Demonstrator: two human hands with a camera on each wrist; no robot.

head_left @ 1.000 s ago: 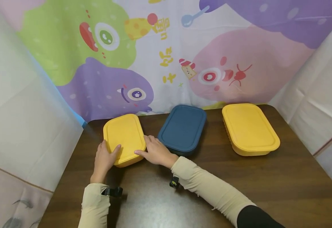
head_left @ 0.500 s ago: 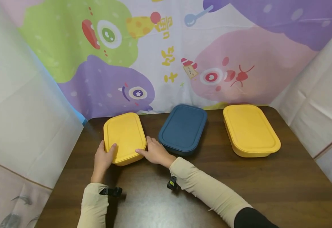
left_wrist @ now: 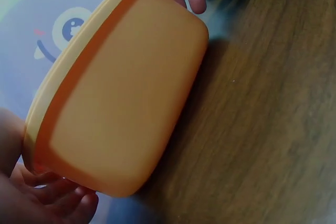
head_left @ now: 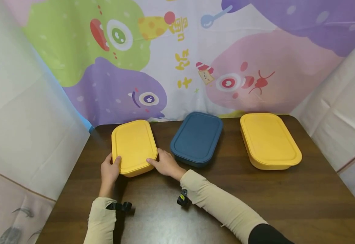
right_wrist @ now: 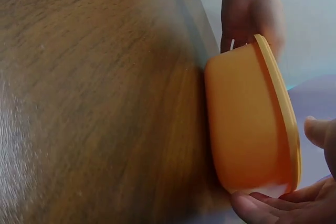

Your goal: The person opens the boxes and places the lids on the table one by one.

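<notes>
A: Which items are counted here?
B: Yellow boxes [head_left: 134,145] [head_left: 270,139], two; blue box [head_left: 197,137], one; three boxes altogether.
A: And with them?
B: Hands [head_left: 109,171] [head_left: 167,165], two; wrist cameras [head_left: 126,206] [head_left: 182,199], two; sleeves [head_left: 100,220] [head_left: 223,203], two; table [head_left: 171,220], one.

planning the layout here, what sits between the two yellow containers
In the head view, the dark blue container lies between, plus the right hand touching the left yellow container.

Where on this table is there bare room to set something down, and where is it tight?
Bare table lies between the blue box and the right yellow box, in front of that yellow box, and between the two sleeves. It is crowded between the blue box and left yellow box, with the right hand at the near end.
</notes>
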